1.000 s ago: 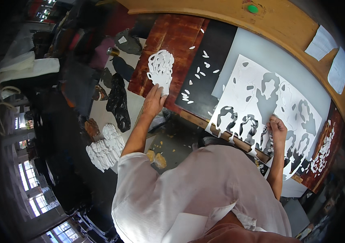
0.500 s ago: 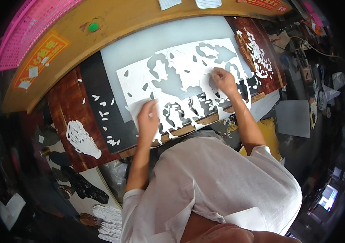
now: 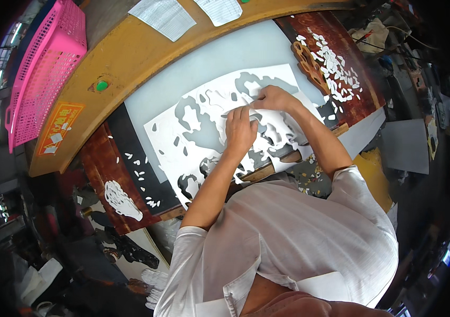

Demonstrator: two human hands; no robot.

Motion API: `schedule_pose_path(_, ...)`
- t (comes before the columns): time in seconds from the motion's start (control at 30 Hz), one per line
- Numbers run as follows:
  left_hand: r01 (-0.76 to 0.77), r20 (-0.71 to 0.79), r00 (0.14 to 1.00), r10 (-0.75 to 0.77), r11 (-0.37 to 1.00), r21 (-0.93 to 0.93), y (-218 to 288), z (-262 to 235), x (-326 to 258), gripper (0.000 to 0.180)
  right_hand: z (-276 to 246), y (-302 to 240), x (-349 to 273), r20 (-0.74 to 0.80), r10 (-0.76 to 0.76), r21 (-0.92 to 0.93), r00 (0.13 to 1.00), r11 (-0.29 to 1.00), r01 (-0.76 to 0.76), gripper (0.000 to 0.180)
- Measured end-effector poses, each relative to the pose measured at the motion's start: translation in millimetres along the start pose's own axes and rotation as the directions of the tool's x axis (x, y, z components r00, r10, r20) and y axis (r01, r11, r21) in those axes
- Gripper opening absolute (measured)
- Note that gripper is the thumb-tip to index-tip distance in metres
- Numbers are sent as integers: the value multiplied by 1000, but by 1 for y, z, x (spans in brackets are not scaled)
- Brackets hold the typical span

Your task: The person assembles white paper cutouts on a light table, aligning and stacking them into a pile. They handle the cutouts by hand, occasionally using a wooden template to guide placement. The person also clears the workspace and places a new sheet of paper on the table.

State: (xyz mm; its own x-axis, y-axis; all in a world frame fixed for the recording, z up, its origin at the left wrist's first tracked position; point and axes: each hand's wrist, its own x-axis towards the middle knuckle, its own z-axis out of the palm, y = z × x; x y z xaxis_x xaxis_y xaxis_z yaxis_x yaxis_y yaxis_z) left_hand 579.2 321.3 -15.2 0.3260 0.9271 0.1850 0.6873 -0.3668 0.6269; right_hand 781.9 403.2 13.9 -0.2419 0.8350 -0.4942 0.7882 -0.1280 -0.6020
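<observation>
**Left hand (image 3: 242, 129) has moved across the white sheet (image 3: 164, 140) to join the right hand (image 3: 276, 99)**

Half a second ago the left hand was at the sheet's left side, well apart from the right; now it is over the middle, just beside the right hand. The view has turned a little as well.

The left hand is palm down, fingers close together and pointing away from the body. I cannot tell whether it pinches anything. The right hand is bent at the wrist, its fingers curled in a narrow grip at the sheet; its fingertips are partly hidden, so I cannot tell what, if anything, is between them.

The sheet, cut through with large looped openings, lies aslant on a pale grey board (image 3: 198, 63), its ragged near edge reaching the table's front. Below the hands, part of it curls up.

To the right, small white scraps (image 3: 336, 66) lie on a red-brown board (image 3: 362, 63), beside a brown block with holes (image 3: 309, 66). To the left, more white bits dot a black strip (image 3: 145, 185), and a stack of white loops (image 3: 122, 201) lies past it. A pink basket (image 3: 50, 68) stands at the upper left.
</observation>
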Motion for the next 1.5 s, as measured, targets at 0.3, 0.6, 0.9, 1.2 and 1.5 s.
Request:
schedule_pose_path(0.3,-34,32,999,34,999,-10,1,8,20,57,-27,15,30,333,-90,121,939,991,53,54)
schedule_pose_path(0.6,-27,326,940,-99,932,360,12,1,84,59,-26,16,5,-122,-93,126,988,986,108,53)
schedule_pose_path(0.9,-283,549,829,102,924,256,15,-26,85,51,7,32,-16,-307,69,488,949,868,94,31)
schedule_pose_path(1.2,-214,573,818,51,952,221,33,-35,85,60,18,41,-23,-372,46,504,927,849,160,31)
schedule_pose_path(1.5,-68,370,929,-30,966,249,15,-60,66,43,27,37,-22,-372,74,526,925,838,144,36)
